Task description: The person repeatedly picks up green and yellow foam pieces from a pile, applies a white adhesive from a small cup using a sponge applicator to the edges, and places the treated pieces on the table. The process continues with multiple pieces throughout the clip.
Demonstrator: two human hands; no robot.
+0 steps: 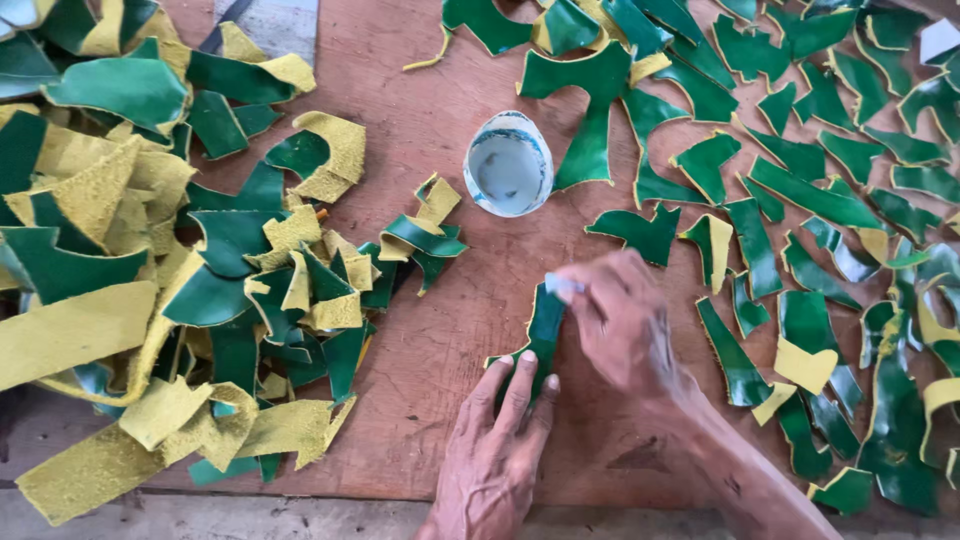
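Note:
A narrow green leather piece [544, 322] with a yellow edge lies on the reddish-brown board [440, 330] in front of me. My left hand [497, 450] presses flat on its near end, fingertips touching it. My right hand [620, 320] is blurred and pinches a small whitish applicator [562, 287] against the top of that piece. A small white cup [508, 165] holding pale liquid stands just beyond the piece.
A heap of green and yellow leather offcuts [170, 270] covers the left side. Several separate green pieces [800, 200] are spread over the right half. The board's front edge meets a grey floor [250, 515].

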